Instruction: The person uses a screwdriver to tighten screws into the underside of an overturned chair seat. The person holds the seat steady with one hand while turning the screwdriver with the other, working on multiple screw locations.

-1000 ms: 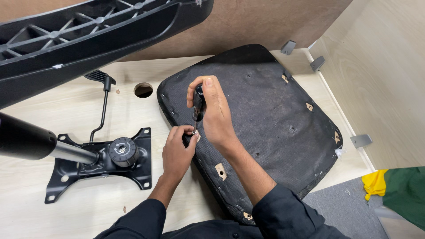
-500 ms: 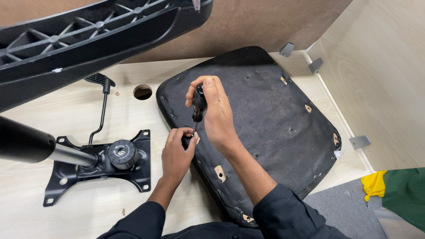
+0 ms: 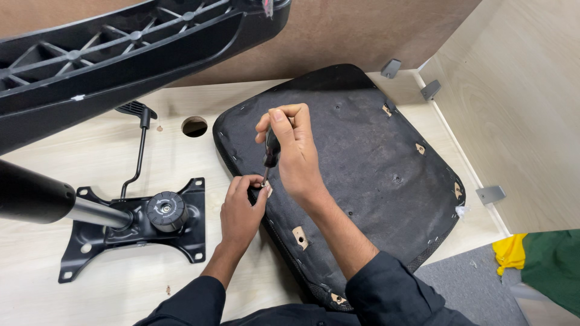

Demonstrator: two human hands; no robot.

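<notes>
Black fabric of the upturned seat cushion (image 3: 362,163) lay on the wooden table (image 3: 121,284); the right hand (image 3: 296,151) clamped a screwdriver (image 3: 270,154) upright, left hand (image 3: 241,208) fingers pinched around its tip. Keeping it vertical seemed wise.

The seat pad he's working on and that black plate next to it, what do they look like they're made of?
Seat pad: underside covered in dark, matte, felt-like fabric, apparently stapled at the edge; pale wood shows through small cutouts, so probably a wooden board. Black plate: looks like stamped metal with a smooth painted finish, carrying a shiny bare-metal tube.
</notes>
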